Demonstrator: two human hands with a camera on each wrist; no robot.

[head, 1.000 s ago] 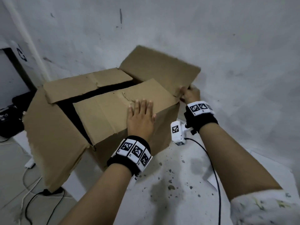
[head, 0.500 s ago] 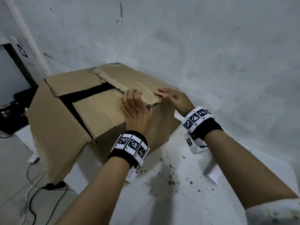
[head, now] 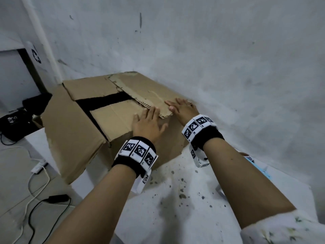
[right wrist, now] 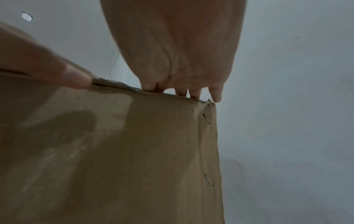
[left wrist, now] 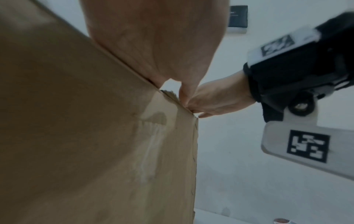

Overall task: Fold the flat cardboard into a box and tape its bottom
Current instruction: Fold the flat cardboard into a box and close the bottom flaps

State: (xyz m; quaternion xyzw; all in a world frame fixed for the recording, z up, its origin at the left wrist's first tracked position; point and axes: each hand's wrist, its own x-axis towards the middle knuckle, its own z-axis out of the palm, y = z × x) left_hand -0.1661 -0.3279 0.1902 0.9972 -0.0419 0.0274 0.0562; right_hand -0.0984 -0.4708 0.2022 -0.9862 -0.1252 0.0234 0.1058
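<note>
The brown cardboard box (head: 112,120) stands on the white table with its flaps turned up. Its right flap (head: 146,92) lies folded down over the near flap (head: 114,117). A dark gap (head: 103,101) shows between the inner flaps. The big left flap (head: 70,134) hangs outward and down. My left hand (head: 149,120) lies flat on the near flap, fingertips at the right flap's torn edge. My right hand (head: 182,106) presses flat on the right flap near the box's corner. The wrist views show the box wall (left wrist: 95,151) (right wrist: 114,151) under each palm.
The grey wall (head: 228,67) runs close behind and to the right of the box. The table (head: 175,208) is speckled with dark spots. Cables (head: 35,199) and a white power strip (head: 39,166) lie on the floor at left, beside a black device (head: 14,124).
The right flap went from standing upright to lying flat on the box top. My right hand moved from its edge onto its surface. My left hand stayed on the near flap.
</note>
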